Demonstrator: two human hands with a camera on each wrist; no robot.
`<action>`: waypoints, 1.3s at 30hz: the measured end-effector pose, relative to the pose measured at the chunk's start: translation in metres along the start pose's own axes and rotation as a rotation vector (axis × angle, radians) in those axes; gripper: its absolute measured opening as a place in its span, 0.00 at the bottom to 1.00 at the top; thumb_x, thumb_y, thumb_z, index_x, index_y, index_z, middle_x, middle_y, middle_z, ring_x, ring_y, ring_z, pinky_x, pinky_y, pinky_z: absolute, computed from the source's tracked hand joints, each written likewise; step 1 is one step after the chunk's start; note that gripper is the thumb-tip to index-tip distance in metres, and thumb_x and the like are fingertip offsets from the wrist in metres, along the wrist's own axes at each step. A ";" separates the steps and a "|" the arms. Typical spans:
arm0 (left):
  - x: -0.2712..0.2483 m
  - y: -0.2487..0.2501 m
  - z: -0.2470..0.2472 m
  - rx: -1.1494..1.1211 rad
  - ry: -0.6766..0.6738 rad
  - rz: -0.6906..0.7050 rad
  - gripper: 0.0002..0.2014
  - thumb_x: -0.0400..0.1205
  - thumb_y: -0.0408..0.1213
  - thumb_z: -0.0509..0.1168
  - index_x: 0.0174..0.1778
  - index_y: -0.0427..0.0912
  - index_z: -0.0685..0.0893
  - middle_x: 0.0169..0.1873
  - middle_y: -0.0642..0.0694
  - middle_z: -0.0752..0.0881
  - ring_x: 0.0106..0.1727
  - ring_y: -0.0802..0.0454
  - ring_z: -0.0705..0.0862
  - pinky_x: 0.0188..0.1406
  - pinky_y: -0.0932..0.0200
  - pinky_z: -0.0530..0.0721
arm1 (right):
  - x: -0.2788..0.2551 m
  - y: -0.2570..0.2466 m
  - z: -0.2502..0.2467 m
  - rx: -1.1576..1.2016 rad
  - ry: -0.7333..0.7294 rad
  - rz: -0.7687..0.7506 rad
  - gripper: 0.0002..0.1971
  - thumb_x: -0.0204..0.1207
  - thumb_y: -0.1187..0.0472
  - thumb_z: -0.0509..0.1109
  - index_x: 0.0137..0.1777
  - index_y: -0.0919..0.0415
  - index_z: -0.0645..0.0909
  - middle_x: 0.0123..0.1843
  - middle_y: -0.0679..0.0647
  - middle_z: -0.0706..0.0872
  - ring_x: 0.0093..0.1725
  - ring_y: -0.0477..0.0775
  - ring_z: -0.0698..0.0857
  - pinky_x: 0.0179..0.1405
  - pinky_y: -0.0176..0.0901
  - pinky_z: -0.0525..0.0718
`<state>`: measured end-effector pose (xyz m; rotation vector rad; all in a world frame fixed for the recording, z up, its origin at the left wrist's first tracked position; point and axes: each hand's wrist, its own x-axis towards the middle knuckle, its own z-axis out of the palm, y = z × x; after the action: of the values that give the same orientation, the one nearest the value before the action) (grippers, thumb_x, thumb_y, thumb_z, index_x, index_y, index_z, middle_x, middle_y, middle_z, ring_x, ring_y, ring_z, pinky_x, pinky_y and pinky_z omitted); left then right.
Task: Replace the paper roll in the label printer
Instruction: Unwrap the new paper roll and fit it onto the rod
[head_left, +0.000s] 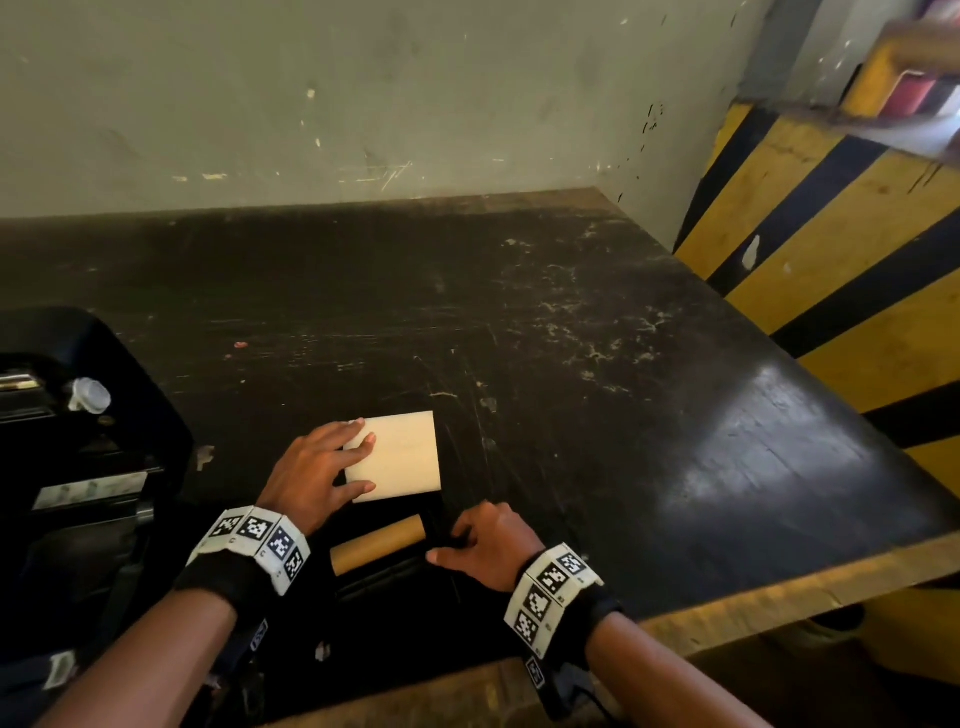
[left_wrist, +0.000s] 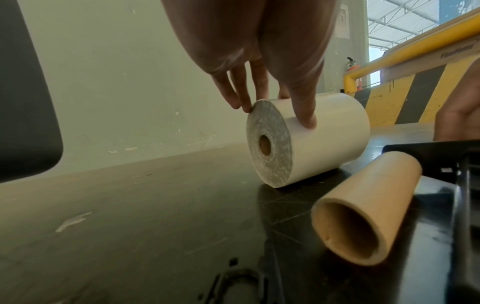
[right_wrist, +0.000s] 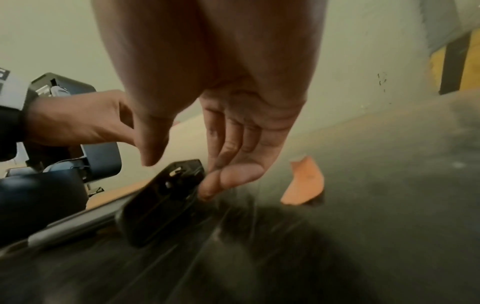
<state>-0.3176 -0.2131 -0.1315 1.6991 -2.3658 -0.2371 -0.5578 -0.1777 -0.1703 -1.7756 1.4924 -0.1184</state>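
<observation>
A full white paper roll (head_left: 402, 457) (left_wrist: 324, 142) lies on its side on the black table. My left hand (head_left: 370, 462) (left_wrist: 278, 115) grips it from above, thumb on the near side and fingers over the far rim. An empty brown cardboard core (head_left: 379, 543) (left_wrist: 363, 209) lies just in front of the roll, against a black plastic holder part (head_left: 387, 579) (right_wrist: 161, 203). My right hand (head_left: 447, 545) (right_wrist: 179, 176) hovers at that part's right end with straight fingers touching it and the thumb apart. The black label printer (head_left: 93, 405) (right_wrist: 46, 191) stands with its lid up at the left.
The table's wooden front edge (head_left: 779, 597) runs close under my right wrist. A yellow-and-black striped barrier (head_left: 831, 270) borders the table on the right, and a scuffed wall stands behind. An orange scrap (right_wrist: 303, 185) lies on the tabletop beyond my right hand.
</observation>
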 end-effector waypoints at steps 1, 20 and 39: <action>-0.001 -0.001 0.001 0.004 0.002 0.006 0.29 0.72 0.42 0.74 0.68 0.44 0.76 0.75 0.45 0.72 0.77 0.46 0.66 0.70 0.44 0.67 | 0.001 -0.001 0.003 0.014 -0.016 0.003 0.25 0.66 0.38 0.73 0.57 0.54 0.82 0.54 0.55 0.87 0.52 0.53 0.86 0.54 0.50 0.86; 0.011 -0.018 -0.013 0.088 -0.155 0.145 0.30 0.76 0.45 0.68 0.73 0.46 0.66 0.78 0.51 0.59 0.80 0.51 0.58 0.75 0.48 0.63 | -0.029 0.046 -0.074 0.336 0.309 0.015 0.06 0.71 0.58 0.77 0.43 0.56 0.83 0.34 0.51 0.87 0.27 0.47 0.84 0.27 0.38 0.85; 0.014 -0.022 -0.009 -0.016 -0.121 0.121 0.31 0.74 0.43 0.71 0.72 0.48 0.66 0.73 0.59 0.58 0.74 0.62 0.55 0.75 0.52 0.58 | 0.005 0.050 -0.067 0.271 0.340 0.200 0.08 0.72 0.53 0.75 0.36 0.53 0.79 0.38 0.55 0.88 0.38 0.53 0.88 0.44 0.49 0.90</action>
<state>-0.2995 -0.2335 -0.1276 1.5696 -2.5353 -0.3455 -0.6315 -0.2156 -0.1572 -1.4293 1.7896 -0.5177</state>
